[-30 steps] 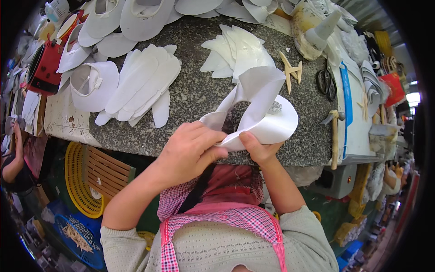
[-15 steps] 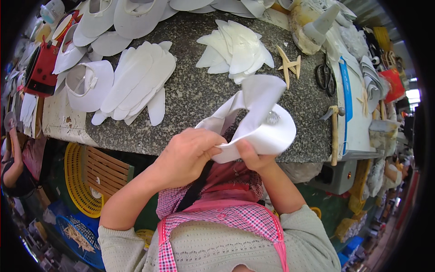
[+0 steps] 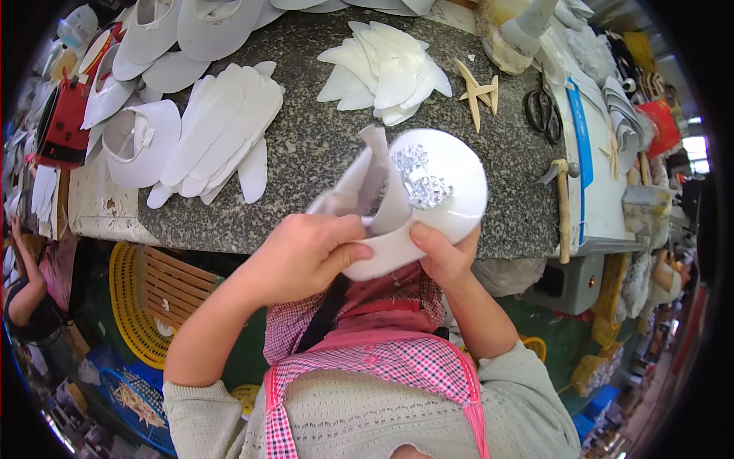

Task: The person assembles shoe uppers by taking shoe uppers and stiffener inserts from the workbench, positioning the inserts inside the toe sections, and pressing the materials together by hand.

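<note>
Both my hands hold one white shoe upper over the near edge of the stone-topped bench. Silver sparkling ornaments show on its rounded, glossy front. My left hand pinches the upper's edge at the left, fingers curled and thumb on the outside. My right hand grips the near side of the front, its thumb lying on top. Beyond the upper lies a fanned pile of white, pointed pieces. To the left is a stack of long, white, sole-shaped pieces, beside a plain white upper.
Right of the white pile are wooden sticks, black scissors and a hammer. More uppers line the far left. A red device stands left. Yellow and blue baskets are below. Other people work at both sides.
The upper has been turned so its ornamented front faces up, and its raised flap has swung left. Both hands still hold it. The bench view has shifted slightly.
</note>
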A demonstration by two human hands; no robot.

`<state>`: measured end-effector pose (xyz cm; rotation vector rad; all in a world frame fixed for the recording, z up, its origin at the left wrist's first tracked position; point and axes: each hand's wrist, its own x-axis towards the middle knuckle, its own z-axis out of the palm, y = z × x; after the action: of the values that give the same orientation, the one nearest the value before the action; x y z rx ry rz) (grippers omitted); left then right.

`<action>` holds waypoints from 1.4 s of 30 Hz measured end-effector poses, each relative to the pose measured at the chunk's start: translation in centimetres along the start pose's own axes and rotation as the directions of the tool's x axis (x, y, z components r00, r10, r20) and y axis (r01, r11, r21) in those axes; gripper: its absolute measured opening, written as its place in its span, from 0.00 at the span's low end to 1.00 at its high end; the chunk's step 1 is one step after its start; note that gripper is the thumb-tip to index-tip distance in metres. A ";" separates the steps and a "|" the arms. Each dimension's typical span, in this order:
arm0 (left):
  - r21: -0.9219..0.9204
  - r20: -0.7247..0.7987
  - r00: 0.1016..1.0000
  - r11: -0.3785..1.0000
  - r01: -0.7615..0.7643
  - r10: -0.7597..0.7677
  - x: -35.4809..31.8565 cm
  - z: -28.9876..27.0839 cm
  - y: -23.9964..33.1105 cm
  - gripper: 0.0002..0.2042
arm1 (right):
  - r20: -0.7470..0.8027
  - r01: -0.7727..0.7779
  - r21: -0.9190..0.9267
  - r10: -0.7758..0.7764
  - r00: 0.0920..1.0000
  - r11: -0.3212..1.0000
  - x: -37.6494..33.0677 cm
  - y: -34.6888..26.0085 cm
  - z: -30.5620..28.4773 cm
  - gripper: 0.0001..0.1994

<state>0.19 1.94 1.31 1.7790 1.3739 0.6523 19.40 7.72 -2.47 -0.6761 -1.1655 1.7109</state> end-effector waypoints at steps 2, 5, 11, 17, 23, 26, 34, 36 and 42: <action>-0.051 0.016 0.999 0.998 -0.044 0.045 0.3 -0.3 -1.0 0.10 | 0.072 0.094 -0.097 -0.087 0.994 0.991 0.3 -0.1 -0.1 0.19; -0.235 0.003 1.000 0.972 0.024 -0.024 0.4 -0.4 -0.9 0.11 | 0.132 0.034 -0.133 -0.016 0.991 0.991 0.5 0.8 -0.9 0.22; -0.335 -0.249 0.957 0.940 0.063 -0.152 0.9 0.4 -1.9 0.07 | -0.073 -0.085 0.166 0.098 0.992 0.982 0.8 1.6 -0.6 0.25; 0.216 -0.628 0.717 0.953 -0.212 0.302 0.8 2.2 0.1 0.07 | -0.034 -0.028 0.193 0.035 0.999 0.981 1.2 1.7 -1.1 0.23; 0.329 -0.606 0.719 0.930 -0.162 0.339 1.9 4.3 -0.1 0.11 | -0.094 0.081 -0.035 -0.084 0.992 0.996 1.3 0.9 0.7 0.17; -0.141 -0.392 0.920 0.988 -0.055 -0.004 1.8 3.0 0.2 0.08 | 0.010 0.150 -0.223 -0.152 0.988 0.963 1.6 0.4 -0.7 0.16; 0.326 -0.595 0.707 0.919 -0.222 0.382 2.3 3.5 1.3 0.16 | -0.122 -0.188 0.249 0.223 0.967 0.950 2.6 -0.4 0.4 0.18; 0.317 -0.614 0.696 0.924 -0.215 0.372 2.6 4.4 0.5 0.16 | -0.162 -0.093 0.275 0.141 0.977 0.957 1.7 0.1 0.6 0.19; 0.230 -0.621 0.724 0.953 -0.198 0.301 3.3 4.8 0.6 0.09 | -0.006 0.379 -0.257 -0.393 0.919 0.889 1.3 1.7 -2.4 0.20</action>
<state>5.22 3.72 -1.09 1.9676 1.6674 1.4658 20.19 9.64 -4.97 -0.5920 -1.3859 1.2129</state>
